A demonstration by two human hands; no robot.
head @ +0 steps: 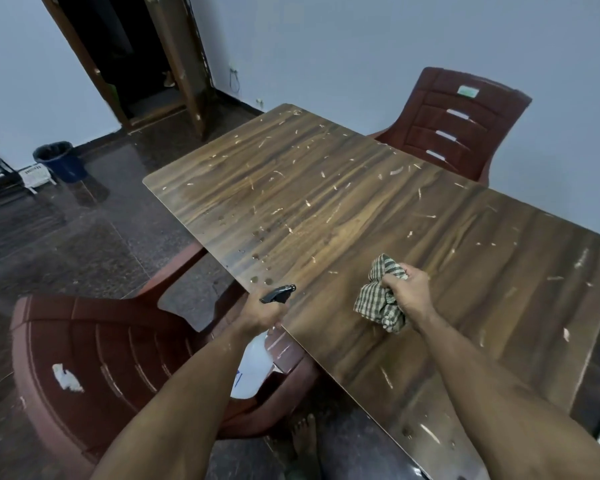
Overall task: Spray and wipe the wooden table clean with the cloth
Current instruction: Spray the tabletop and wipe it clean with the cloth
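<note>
The left hand point(262, 315) grips the spray bottle point(257, 358); the right hand point(407, 292), at three o'clock, clutches the cloth point(378, 296). The nozzle sits at the table point(326, 202) edge, so spray may miss onto the chair point(101, 358).

Wooden table point(361, 209): dark brown woodgrain top, rounded corners, covered w/ pale scratches and chips. Water droplets scattered near its left edge, approx mid-length to near end. Spray bottle point(257, 362): translucent white body, black trigger head point(278, 293), tilted, nozzle pointing over the left edge toward the tabletop, body hanging off the table beside that edge; held. Cloth point(380, 296): checked green/cream, crumpled in a bunch, held against the tabletop near the left edge, just right of the bottle.
</note>
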